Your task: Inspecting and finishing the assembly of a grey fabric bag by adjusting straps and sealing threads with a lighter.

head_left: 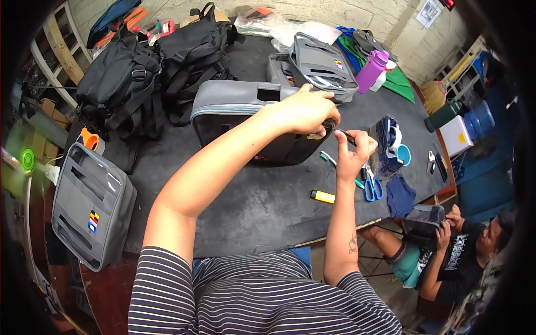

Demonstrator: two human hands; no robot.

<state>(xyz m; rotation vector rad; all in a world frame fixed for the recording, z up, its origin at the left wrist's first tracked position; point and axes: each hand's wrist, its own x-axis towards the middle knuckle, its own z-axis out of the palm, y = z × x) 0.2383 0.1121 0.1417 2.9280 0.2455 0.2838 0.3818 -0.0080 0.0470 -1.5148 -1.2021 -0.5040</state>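
A grey bag (pixel 226 96) with a light zipper edge and dark front stands on the black table in front of me. My left hand (pixel 314 111) reaches across it, with fingers curled over its right end. Beside that corner my right hand (pixel 355 152) is closed in a pinch on a thin dark thing, mostly hidden by the fingers. Under the right hand lie a toothbrush (pixel 328 158), blue-handled scissors (pixel 373 188) and a yellow-and-black lighter-like stick (pixel 322 196).
Black bags (pixel 120 84) fill the far left. Another grey bag (pixel 95 206) stands at the left edge. Behind are more grey bags (pixel 324 61) and a purple bottle (pixel 372 71). At right sit tape rolls (pixel 402 153) and a dark cloth (pixel 401 195). A seated person (pixel 463 251) handles a dark bag.
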